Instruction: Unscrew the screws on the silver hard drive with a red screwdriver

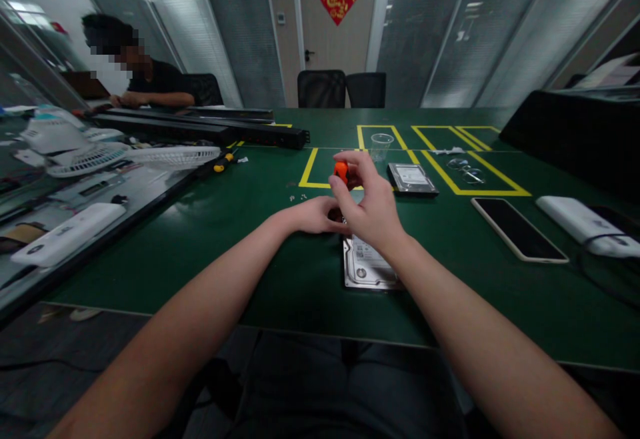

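Observation:
A silver hard drive (371, 267) lies flat on the green table in front of me, partly covered by my hands. My right hand (370, 192) is closed around the orange handle of a screwdriver (341, 171) held upright above the drive's far part; its shaft and tip are hidden. Low beside the far left corner of the same drive, my left hand (320, 215) has its fingers curled and appears to grip the edge. Several tiny screws (299, 197) are scattered just beyond the left hand.
Behind my right hand are a second hard drive (412, 179) and a clear plastic cup (382, 145). Glasses (466, 171), a phone (519, 229) and a white power bank (587, 225) lie rightward. Leftward are a yellow-black screwdriver (223, 163), a white fan (75, 145) and a seated person (155, 85).

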Tool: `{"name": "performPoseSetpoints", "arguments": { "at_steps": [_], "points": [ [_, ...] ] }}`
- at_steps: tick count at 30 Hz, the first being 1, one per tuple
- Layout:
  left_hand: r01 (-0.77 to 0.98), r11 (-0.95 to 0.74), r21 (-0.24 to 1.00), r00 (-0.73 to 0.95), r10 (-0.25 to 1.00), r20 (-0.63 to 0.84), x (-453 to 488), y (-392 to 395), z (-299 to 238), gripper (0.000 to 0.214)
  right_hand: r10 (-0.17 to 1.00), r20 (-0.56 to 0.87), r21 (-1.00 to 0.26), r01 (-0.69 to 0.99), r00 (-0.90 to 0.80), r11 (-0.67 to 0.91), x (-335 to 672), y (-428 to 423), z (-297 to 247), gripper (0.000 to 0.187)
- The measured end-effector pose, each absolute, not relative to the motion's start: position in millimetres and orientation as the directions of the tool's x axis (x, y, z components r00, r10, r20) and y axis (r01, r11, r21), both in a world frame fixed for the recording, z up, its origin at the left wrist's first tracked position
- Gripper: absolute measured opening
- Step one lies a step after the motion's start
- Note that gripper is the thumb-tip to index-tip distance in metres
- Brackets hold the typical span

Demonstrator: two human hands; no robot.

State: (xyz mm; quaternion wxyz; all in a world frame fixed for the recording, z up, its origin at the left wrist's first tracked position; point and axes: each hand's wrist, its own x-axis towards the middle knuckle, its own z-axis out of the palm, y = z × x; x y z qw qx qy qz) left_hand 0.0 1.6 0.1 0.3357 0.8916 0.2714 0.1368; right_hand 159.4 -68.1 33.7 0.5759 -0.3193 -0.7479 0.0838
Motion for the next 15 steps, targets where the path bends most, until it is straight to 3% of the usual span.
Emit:
{"name": "performPoseSetpoints", "arguments": {
  "at_steps": [15],
  "points": [
    [0.431,-0.609,0.666,0.8,0.599,0.03,1.3,-1.1,3.5,0.042,0.591,0.797,-0.512,0.378,-0.124,0.771,161.1,-66.0,32.1,0.026]
  ]
}}
